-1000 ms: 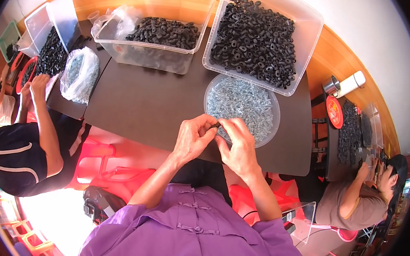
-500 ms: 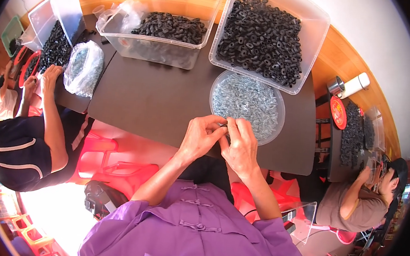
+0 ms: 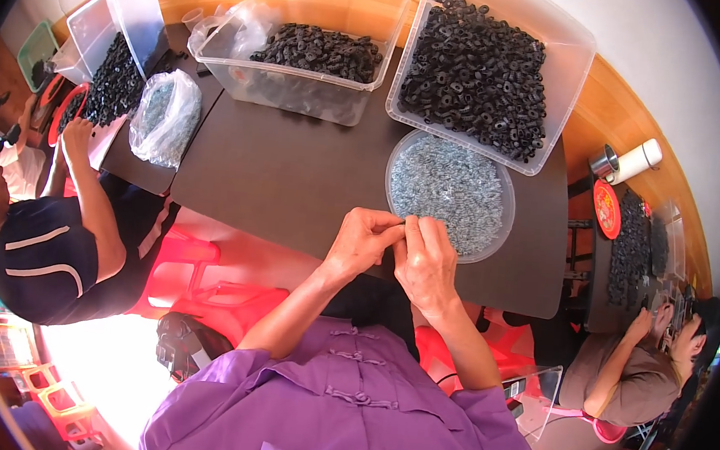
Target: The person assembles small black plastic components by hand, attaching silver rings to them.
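My left hand (image 3: 357, 243) and my right hand (image 3: 426, 260) meet at the table's near edge, fingertips pinched together. Between them is a tiny dark piece, mostly covered by the fingers; its exact shape cannot be made out. Just beyond my right hand stands a round clear plastic tub (image 3: 508, 224) filled with small silvery metal pieces (image 3: 448, 181). Behind it, a large translucent bin (image 3: 569, 98) leans toward me, holding many black ring-shaped parts (image 3: 478, 73).
A second clear bin (image 3: 294, 97) with black parts stands at the back of the brown table (image 3: 280, 168). Left of it sits a plastic bag (image 3: 165, 121) of silvery pieces. Co-workers sit on the left (image 3: 46, 243) and right (image 3: 636, 374). Red stools (image 3: 227, 299) are beside me.
The view has shifted a little, so the table and bins appear farther right. My fingertips have drawn closer around the dark piece. The left co-worker's raised hand has moved toward the red tray.
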`<move>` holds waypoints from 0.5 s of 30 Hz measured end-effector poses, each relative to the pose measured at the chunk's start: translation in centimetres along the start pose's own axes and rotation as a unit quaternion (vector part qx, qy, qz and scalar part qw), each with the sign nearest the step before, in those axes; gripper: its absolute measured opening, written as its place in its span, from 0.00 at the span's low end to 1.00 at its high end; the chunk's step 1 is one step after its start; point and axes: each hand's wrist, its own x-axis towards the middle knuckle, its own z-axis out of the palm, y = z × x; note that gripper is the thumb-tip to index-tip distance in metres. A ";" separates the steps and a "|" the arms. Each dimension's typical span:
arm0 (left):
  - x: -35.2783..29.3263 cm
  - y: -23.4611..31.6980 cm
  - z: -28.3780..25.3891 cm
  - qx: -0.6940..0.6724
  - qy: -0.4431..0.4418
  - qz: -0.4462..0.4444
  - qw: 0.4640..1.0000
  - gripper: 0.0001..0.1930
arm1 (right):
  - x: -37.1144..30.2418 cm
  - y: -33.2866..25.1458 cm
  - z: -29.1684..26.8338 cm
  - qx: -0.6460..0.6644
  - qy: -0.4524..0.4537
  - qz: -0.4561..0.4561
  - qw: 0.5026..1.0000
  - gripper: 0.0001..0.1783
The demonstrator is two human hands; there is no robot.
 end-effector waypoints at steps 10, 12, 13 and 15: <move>3.8 6.2 -6.6 0.091 0.178 0.200 0.959 0.06 | -0.7 2.3 -2.2 0.036 0.124 0.072 0.989 0.28; 6.5 10.2 -9.5 0.175 0.260 0.221 0.923 0.10 | -1.9 4.3 -2.3 0.024 0.167 0.108 0.980 0.22; 8.2 11.6 -11.3 0.245 0.279 0.241 0.897 0.15 | -2.4 4.8 -2.6 0.027 0.179 0.132 0.975 0.18; 10.0 14.0 -12.9 0.325 0.315 0.222 0.864 0.20 | -3.5 6.1 -2.8 0.020 0.197 0.158 0.967 0.16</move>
